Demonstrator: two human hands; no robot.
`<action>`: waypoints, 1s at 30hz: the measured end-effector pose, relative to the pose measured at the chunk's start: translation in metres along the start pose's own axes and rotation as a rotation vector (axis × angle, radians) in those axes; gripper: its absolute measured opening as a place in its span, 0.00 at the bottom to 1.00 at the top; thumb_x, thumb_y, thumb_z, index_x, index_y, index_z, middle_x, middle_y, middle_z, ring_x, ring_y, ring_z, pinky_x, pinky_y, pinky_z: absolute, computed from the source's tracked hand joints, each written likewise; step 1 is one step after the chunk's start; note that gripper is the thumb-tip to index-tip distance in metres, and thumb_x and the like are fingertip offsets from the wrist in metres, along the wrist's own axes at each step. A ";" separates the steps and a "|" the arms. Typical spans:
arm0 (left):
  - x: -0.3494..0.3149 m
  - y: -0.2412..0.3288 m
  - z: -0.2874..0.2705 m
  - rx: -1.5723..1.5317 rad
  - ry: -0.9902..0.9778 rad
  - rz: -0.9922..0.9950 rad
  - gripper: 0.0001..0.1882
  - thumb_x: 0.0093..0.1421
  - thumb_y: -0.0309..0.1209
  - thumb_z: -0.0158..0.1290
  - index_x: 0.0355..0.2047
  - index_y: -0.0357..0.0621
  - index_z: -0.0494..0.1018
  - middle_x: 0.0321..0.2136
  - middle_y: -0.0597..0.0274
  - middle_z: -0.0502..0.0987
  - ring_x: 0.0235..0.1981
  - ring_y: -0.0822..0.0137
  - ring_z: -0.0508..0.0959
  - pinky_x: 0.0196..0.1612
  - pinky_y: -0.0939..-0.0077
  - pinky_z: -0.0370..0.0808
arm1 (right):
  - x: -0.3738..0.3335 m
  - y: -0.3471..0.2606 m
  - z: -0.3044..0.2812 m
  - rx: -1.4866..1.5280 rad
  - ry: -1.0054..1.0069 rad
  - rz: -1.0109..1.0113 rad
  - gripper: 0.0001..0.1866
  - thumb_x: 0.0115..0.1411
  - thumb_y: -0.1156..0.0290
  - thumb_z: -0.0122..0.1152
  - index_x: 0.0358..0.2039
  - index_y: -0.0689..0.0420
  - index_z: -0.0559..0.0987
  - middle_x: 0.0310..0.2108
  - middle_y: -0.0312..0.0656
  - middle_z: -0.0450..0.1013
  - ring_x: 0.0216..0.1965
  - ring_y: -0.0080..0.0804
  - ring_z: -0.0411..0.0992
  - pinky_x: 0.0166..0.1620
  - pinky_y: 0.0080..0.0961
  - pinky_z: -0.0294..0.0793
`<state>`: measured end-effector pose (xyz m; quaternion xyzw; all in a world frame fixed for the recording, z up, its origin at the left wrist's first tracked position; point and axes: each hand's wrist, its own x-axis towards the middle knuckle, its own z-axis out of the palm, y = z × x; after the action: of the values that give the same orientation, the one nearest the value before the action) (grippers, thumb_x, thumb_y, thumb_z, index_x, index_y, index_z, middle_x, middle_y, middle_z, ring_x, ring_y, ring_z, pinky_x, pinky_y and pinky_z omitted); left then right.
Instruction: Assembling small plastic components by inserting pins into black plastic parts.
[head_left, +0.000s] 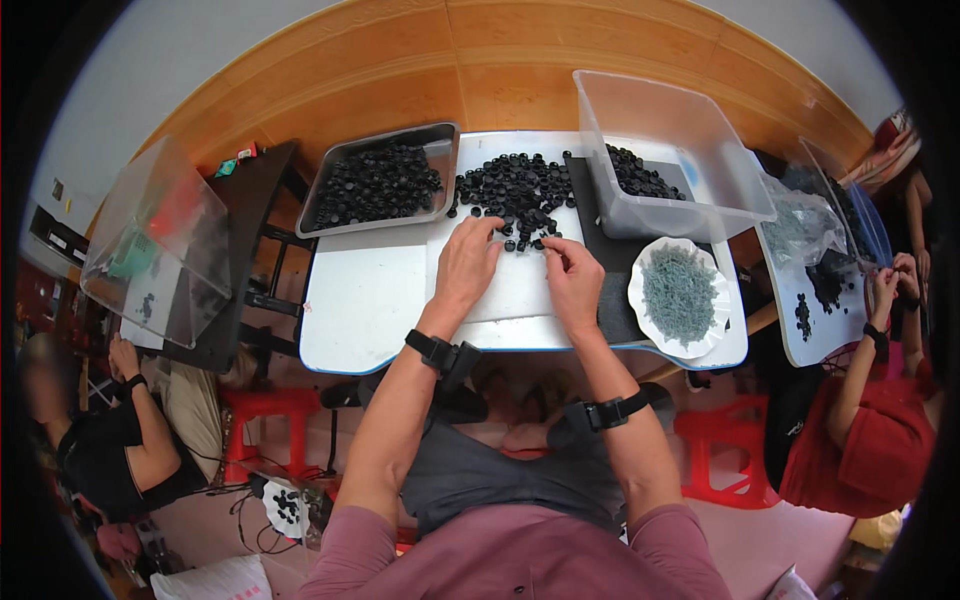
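A loose pile of small round black caps (515, 190) lies on the white table (365, 305) ahead of me. At its near edge, my left hand (468, 262) has its fingers bent together beside some stray caps. What those fingertips hold, if anything, is too small to make out. Across from it, my right hand (574, 285) is closed in a pinch, thumb against forefinger. A dark cap shows right at its fingertips, but I cannot tell whether it is gripped. A few caps sit between the two hands.
Left of the pile stands a metal tray (330, 226) of black caps; right, a clear plastic bin (690, 215) holds more. A white fluted plate (690, 347) carries grey-green small pieces. People work at side tables: one left (130, 430), one right (860, 440). Red stools (265, 430) stand below.
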<state>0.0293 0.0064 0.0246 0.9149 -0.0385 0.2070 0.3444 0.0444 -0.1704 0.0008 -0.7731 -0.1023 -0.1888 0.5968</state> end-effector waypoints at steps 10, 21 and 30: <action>0.010 0.001 -0.009 0.174 -0.065 0.159 0.09 0.58 0.24 0.61 0.40 0.43 0.79 0.35 0.57 0.77 0.38 0.54 0.79 0.43 0.61 0.75 | -0.002 0.002 0.000 0.011 0.025 -0.008 0.07 0.61 0.79 0.62 0.39 0.61 0.85 0.32 0.46 0.81 0.25 0.33 0.77 0.32 0.28 0.75; 0.011 0.001 -0.010 0.115 0.063 0.119 0.09 0.57 0.29 0.65 0.38 0.42 0.80 0.34 0.56 0.78 0.37 0.53 0.79 0.40 0.59 0.75 | -0.001 0.008 0.001 0.063 0.083 -0.005 0.07 0.61 0.80 0.62 0.38 0.61 0.85 0.31 0.45 0.80 0.25 0.31 0.76 0.31 0.27 0.74; 0.037 0.017 0.027 0.242 0.007 0.089 0.14 0.55 0.39 0.66 0.36 0.42 0.83 0.30 0.57 0.79 0.37 0.55 0.80 0.41 0.59 0.76 | -0.002 0.004 0.000 0.056 0.090 -0.005 0.07 0.61 0.80 0.62 0.39 0.61 0.85 0.30 0.45 0.80 0.25 0.31 0.75 0.31 0.27 0.74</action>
<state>0.0687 -0.0211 0.0318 0.9464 -0.0525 0.2286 0.2222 0.0441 -0.1715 -0.0040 -0.7464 -0.0825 -0.2219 0.6220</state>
